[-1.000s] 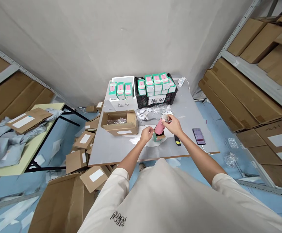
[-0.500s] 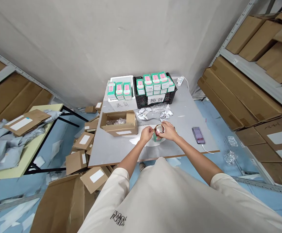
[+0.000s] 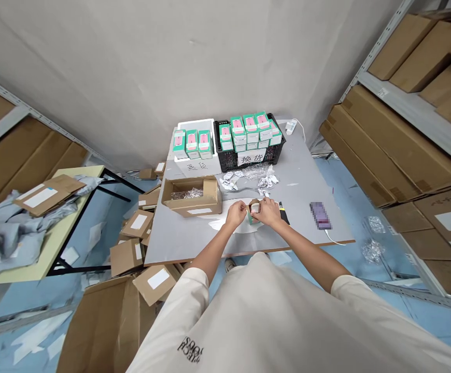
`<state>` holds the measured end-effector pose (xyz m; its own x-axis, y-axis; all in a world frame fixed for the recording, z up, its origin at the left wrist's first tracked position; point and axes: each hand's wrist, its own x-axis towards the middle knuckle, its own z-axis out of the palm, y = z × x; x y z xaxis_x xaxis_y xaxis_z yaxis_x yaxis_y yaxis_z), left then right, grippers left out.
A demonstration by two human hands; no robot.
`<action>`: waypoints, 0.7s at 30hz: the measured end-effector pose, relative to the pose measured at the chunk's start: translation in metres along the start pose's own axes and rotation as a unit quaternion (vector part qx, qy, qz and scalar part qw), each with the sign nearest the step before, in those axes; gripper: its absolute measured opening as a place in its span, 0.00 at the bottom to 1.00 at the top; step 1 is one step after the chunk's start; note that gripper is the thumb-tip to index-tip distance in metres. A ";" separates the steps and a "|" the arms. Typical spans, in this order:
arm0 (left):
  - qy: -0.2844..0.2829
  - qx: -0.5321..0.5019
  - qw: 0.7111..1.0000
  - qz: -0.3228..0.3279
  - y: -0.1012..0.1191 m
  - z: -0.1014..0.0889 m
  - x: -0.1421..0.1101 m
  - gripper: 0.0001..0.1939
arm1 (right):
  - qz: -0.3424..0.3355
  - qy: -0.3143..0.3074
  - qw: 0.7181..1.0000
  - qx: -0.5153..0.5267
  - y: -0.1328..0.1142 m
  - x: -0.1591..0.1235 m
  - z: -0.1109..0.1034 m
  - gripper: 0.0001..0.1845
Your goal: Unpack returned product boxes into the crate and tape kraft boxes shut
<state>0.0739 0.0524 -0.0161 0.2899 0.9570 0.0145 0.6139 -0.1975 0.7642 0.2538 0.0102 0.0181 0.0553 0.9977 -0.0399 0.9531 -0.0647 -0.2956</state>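
Observation:
A small green box with its brown inside showing stands upright near the front of the grey table, between my two hands. The fingers of my left hand are closed in a pinch on its left upper edge, at a flap. My right hand is closed around a rounded pink object with a pale rim, which sits at the box's open top. My fingers hide much of that object, so its kind cannot be made out. A black and yellow item lies just right of my right hand.
An open carton with clear wrap stands left. Behind are a white bin and a black crate holding green-and-pink boxes. Crumpled paper lies before the crate. A phone charges at right. Cartons crowd the floor at left.
The rounded pink object is lower, further into the green box's top, and my right hand has come down with it. More of the black and yellow item shows. The view has shifted slightly.

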 end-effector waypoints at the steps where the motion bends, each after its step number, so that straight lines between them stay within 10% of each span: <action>1: 0.001 0.001 1.000 0.001 0.000 0.000 0.000 0.11 | -0.009 -0.004 1.000 0.004 0.001 0.000 0.000 0.24; 21: 0.023 -0.086 0.995 -0.041 0.001 0.015 0.000 0.15 | 0.034 0.028 0.949 0.311 0.044 0.017 0.009 0.12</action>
<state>0.0854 0.0490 -0.0245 0.2074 0.9779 -0.0260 0.4980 -0.0826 0.8632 0.2945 0.0246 -0.0043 0.1420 0.9893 -0.0337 0.5878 -0.1117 -0.8013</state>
